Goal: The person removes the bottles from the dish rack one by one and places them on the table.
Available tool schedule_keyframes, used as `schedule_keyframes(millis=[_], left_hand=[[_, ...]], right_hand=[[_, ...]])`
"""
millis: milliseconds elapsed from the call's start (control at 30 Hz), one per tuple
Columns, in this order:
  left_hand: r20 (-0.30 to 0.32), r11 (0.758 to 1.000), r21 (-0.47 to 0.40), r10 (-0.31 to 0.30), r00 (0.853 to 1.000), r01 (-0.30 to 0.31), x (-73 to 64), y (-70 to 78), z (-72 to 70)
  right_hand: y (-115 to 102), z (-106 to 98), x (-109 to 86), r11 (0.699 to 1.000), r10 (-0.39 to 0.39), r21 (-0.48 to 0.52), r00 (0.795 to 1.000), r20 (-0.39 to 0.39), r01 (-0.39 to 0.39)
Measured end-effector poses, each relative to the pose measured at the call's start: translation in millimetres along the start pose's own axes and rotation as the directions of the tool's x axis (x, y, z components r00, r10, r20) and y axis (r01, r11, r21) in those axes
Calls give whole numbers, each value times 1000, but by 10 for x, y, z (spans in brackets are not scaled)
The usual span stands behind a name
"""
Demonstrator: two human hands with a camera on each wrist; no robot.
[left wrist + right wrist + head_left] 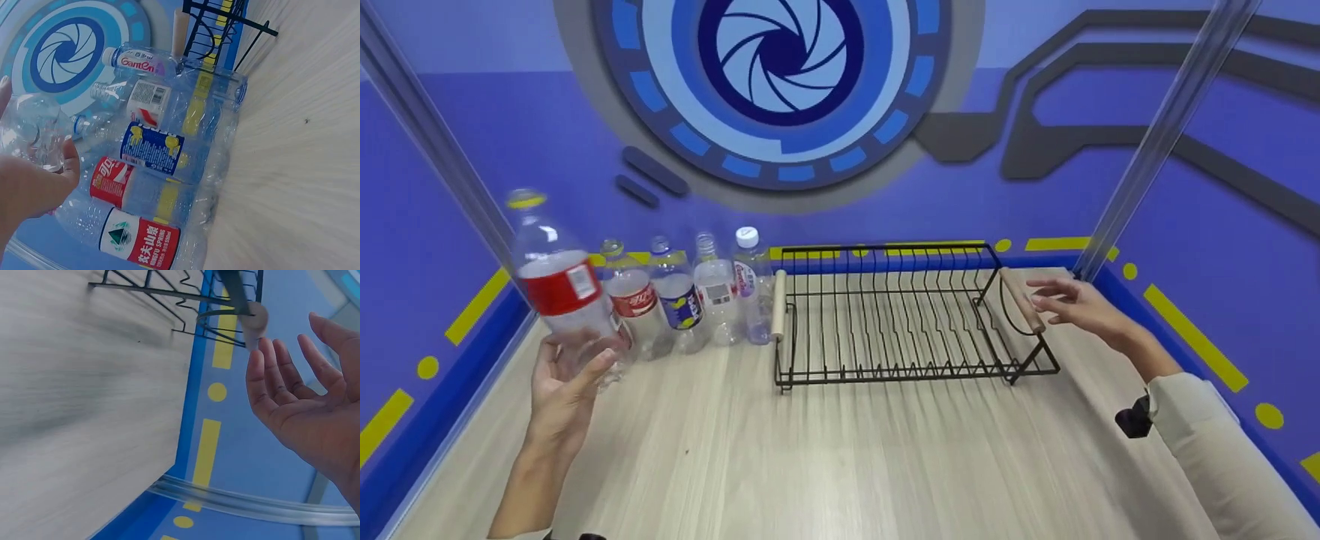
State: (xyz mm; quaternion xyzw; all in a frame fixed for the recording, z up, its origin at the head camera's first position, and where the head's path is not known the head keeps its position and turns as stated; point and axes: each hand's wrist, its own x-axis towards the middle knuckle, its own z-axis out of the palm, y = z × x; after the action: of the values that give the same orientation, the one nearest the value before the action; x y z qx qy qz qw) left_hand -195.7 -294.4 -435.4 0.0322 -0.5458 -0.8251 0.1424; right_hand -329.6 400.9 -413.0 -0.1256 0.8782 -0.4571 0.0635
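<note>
My left hand grips a large clear plastic bottle near its base, raised at the left and tilted. It has a red label and a yellow ring at its neck. Behind it stands a row of clear bottles: one with a red cola label, one with a blue lemon label, one with a white barcode label and one with a white cap. A red-and-white-labelled bottle ends the row in the left wrist view. My right hand, fingers loosely bent, has its fingertips right by a wooden handle.
The handle belongs to a black wire rack on the pale wood table, just right of the bottles. A second wooden handle is on its left side. Blue printed panels enclose the table at the back and sides.
</note>
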Motion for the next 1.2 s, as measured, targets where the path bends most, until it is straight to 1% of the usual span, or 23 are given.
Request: schedule_keyframes(millis=[133, 200, 333, 433, 533, 600, 700, 800, 933, 1067, 1200], left_hand=[[-93, 1000, -9, -30, 995, 29, 40, 43, -61], [-140, 999, -17, -38, 989, 36, 81, 49, -105], [-211, 998, -50, -50, 976, 40, 171, 29, -209], [-260, 998, -62, -47, 965, 32, 215, 11, -299], [-310, 999, -44, -32, 950, 20, 244, 2, -381], [-340, 999, -18, -36, 940, 32, 260, 5, -431], [-382, 997, -8, -69, 922, 72, 300, 22, -504], [-410, 993, 5, -105, 906, 117, 343, 33, -577], [-437, 989, 31, -114, 892, 141, 398, 9, -660], [-447, 981, 60, -138, 884, 184, 446, -31, -719], [-454, 963, 140, -144, 879, 230, 521, -36, -765]], right_hand=[[81, 23, -35, 1000, 15, 22, 1000, 26, -15], [102, 37, -59, 999, 23, 29, 999, 43, -24], [147, 67, -89, 999, 26, 24, 997, 74, -28], [169, 83, -88, 999, 20, 30, 996, 91, -22], [168, 91, -79, 999, 18, 49, 995, 98, -23], [173, 92, -75, 998, 20, 56, 995, 102, -25], [186, 103, -80, 996, 37, 76, 993, 108, -46], [220, 120, -88, 992, 55, 104, 991, 124, -68], [270, 134, -86, 984, 68, 154, 987, 145, -91], [301, 124, -79, 971, 78, 211, 984, 157, -110], [316, 124, -81, 962, 87, 242, 980, 181, -130]])
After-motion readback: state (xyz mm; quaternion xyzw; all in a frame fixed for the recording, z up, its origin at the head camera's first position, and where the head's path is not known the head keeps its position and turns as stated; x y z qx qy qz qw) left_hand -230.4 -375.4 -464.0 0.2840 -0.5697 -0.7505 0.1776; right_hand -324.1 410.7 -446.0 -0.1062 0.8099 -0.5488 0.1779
